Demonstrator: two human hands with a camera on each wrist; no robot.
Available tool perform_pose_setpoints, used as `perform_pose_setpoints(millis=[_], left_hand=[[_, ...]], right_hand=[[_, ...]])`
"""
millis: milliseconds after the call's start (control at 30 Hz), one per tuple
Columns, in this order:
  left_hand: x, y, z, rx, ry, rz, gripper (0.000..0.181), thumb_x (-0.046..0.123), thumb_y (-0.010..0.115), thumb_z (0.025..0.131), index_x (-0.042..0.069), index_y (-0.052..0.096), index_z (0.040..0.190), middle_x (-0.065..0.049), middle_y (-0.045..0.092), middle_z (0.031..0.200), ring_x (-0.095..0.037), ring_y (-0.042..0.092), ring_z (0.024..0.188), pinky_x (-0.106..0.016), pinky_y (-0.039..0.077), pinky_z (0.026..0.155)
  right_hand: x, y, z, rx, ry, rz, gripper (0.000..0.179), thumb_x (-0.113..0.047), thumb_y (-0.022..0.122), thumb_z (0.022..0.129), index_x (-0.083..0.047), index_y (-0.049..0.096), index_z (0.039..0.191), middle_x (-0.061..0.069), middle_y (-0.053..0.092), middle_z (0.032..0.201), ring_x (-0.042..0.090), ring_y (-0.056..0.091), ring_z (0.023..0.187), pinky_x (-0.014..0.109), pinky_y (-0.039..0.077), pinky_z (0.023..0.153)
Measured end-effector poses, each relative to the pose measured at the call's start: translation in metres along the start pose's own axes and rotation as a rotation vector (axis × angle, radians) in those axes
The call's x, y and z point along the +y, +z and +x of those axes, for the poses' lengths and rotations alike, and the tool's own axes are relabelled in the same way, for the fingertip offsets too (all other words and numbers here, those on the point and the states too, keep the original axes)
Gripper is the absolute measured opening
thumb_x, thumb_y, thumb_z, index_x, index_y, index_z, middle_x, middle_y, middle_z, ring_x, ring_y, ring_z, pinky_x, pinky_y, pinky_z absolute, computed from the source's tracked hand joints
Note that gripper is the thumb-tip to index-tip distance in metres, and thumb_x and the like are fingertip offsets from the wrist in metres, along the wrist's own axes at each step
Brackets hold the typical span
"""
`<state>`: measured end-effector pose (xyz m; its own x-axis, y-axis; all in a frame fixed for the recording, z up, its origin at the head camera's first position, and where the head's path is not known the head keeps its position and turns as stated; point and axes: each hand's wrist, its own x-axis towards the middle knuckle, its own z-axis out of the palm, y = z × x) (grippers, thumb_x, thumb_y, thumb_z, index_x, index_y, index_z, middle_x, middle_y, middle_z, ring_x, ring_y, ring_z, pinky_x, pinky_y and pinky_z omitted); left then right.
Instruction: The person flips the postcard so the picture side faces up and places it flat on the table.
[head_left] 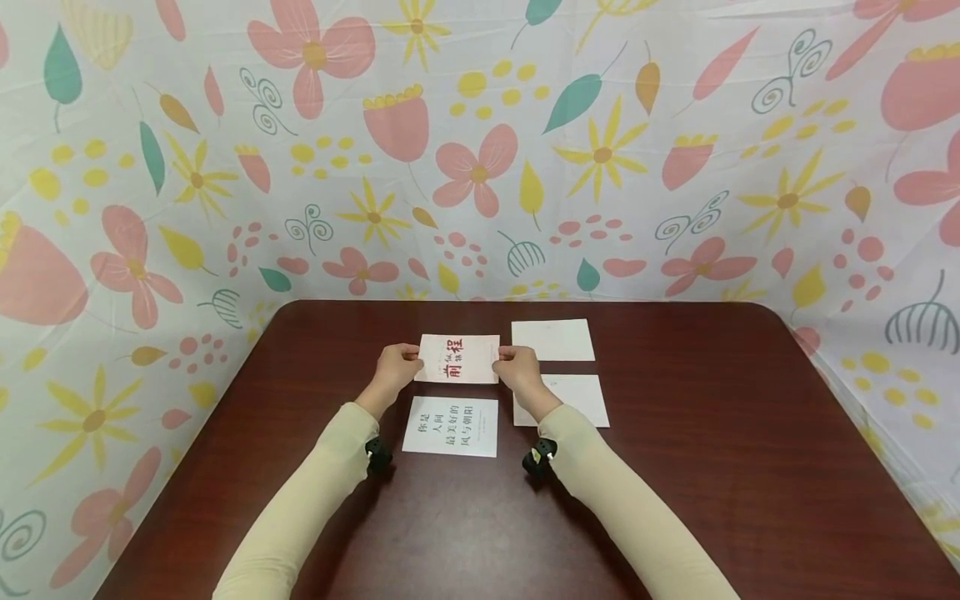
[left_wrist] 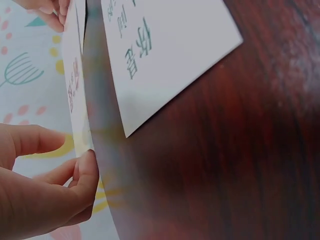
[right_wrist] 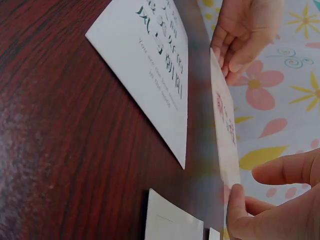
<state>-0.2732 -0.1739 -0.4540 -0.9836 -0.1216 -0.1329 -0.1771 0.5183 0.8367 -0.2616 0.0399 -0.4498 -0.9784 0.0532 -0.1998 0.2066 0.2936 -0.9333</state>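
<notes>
A card with red lettering (head_left: 458,363) is sitting between the hands, toward the back of the surface (head_left: 720,467). The left hand (head_left: 393,371) is pinching its left edge, the right hand (head_left: 521,372) its right, both with thumb and fingers closing narrowly; whether it is lying flat or being lifted, I cannot tell. It is probably weighing little, and likely feeling stiff yet easily creased and somewhat slippery, so opposite edges are offering the best hold. Just nearer, a card with dark lettering (head_left: 450,426) is lying flat. To the right, two pale cards (head_left: 552,341) are lying apart, the nearer one partly hiding behind the right hand. Flowered cloth (head_left: 480,92) is hanging beyond.
</notes>
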Motion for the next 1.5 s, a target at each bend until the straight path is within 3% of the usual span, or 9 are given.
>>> perform_pose_setpoints(millis=[400,1000,1233,1400,1500], left_hand=[[-0.001,0.004,-0.004,-0.074,-0.028,0.000,0.041,0.005,0.055,0.091,-0.010,0.052,0.129,-0.026,0.055,0.121,-0.037,0.055,0.111,-0.045,0.047,0.091],[-0.001,0.006,-0.005,-0.050,-0.020,0.051,0.043,0.008,0.053,0.092,-0.008,0.048,0.132,-0.026,0.054,0.122,-0.037,0.054,0.111,-0.046,0.048,0.091],[0.009,0.009,-0.006,-0.023,0.016,0.032,0.042,0.008,0.053,0.094,-0.007,0.049,0.133,-0.025,0.053,0.126,-0.036,0.051,0.116,-0.046,0.046,0.094],[0.027,0.022,-0.006,0.011,0.087,-0.026,0.039,0.006,0.053,0.093,-0.007,0.053,0.130,-0.023,0.057,0.122,-0.035,0.054,0.112,-0.043,0.047,0.092],[0.038,0.032,-0.006,-0.007,0.108,-0.095,0.036,0.005,0.053,0.094,-0.006,0.055,0.128,-0.022,0.059,0.121,-0.034,0.056,0.112,-0.041,0.048,0.092]], right_hand=[[0.007,0.001,-0.001,-0.083,0.032,-0.039,0.051,-0.004,0.053,0.088,0.012,0.044,0.136,0.027,0.047,0.136,0.038,0.044,0.128,0.045,0.039,0.104],[0.008,0.002,-0.003,-0.101,-0.028,-0.065,0.054,-0.007,0.054,0.089,0.011,0.041,0.138,0.028,0.047,0.135,0.038,0.045,0.127,0.045,0.042,0.102],[0.004,-0.016,-0.004,-0.087,-0.118,-0.066,0.048,-0.004,0.053,0.091,0.008,0.045,0.137,0.027,0.049,0.132,0.038,0.050,0.120,0.045,0.046,0.097],[0.005,-0.041,0.004,-0.047,-0.134,-0.046,0.047,-0.004,0.052,0.093,0.006,0.046,0.138,0.025,0.048,0.136,0.038,0.050,0.120,0.045,0.046,0.096],[0.008,-0.057,0.011,-0.003,-0.122,-0.049,0.045,-0.006,0.049,0.094,0.004,0.046,0.138,0.023,0.048,0.136,0.037,0.049,0.122,0.045,0.046,0.096]])
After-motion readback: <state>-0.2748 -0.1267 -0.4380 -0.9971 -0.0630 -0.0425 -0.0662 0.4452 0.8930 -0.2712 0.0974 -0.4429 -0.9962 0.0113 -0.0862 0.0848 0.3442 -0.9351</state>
